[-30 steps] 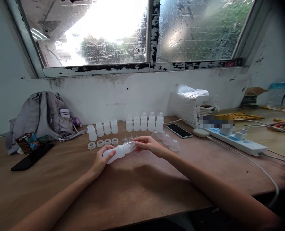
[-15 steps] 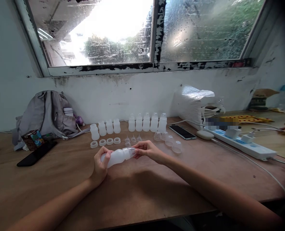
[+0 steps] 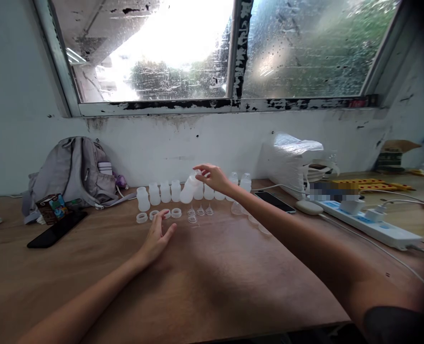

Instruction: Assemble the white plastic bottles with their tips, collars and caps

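Note:
My right hand grips the capped top of a frosted white bottle, which tilts at the left end of the row of capped bottles. My left hand has its fingers apart, holding nothing, just in front of the white rings. Behind the rings stand several uncapped bottles. Clear teats sit in front of the capped bottles. Clear domed caps lie farther right, partly hidden by my right forearm.
A grey backpack, a small box and a black phone are at left. Another phone, a white puck-shaped device and a power strip with cables lie at right. Behind is a windowed wall.
My right hand has carried the bottle up and back to the capped row. My left hand has let go of it and opened. The camera view has shifted slightly.

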A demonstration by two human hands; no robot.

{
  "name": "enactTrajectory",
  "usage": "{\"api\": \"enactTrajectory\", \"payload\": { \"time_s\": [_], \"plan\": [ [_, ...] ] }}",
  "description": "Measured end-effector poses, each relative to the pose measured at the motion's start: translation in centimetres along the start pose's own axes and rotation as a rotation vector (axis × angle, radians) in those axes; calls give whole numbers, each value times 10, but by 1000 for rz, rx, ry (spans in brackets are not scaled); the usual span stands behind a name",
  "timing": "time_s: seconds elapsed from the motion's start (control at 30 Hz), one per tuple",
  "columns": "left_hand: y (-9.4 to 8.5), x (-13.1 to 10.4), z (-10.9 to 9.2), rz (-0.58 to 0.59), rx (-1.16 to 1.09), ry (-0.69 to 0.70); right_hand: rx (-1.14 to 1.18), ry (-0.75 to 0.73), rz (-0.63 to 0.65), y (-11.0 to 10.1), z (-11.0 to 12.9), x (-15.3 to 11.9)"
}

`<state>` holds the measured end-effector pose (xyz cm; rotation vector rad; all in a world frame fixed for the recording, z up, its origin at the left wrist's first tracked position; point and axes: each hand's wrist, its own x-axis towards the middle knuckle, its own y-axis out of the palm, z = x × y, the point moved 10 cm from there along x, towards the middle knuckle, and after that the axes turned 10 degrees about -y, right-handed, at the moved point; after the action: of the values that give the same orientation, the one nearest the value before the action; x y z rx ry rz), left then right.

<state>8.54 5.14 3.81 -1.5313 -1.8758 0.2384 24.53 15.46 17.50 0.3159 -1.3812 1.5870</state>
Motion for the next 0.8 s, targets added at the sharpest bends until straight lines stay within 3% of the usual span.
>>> {"api": "enactTrajectory", "payload": {
  "time_s": [0.17, 0.4, 0.6, 0.8],
  "plan": [
    [-3, 6, 3, -32, 380, 189, -382, 77, 241, 38, -43, 39],
    [3, 7, 21, -76, 740, 154, -503, 174, 324, 76, -90, 38],
    [-1, 12, 36, -63, 883, 41, -567, 173, 356, 81, -94, 41],
    [-20, 24, 59, -51, 981, -105, -607, 111, 412, 92, -80, 50]
  ]
}}
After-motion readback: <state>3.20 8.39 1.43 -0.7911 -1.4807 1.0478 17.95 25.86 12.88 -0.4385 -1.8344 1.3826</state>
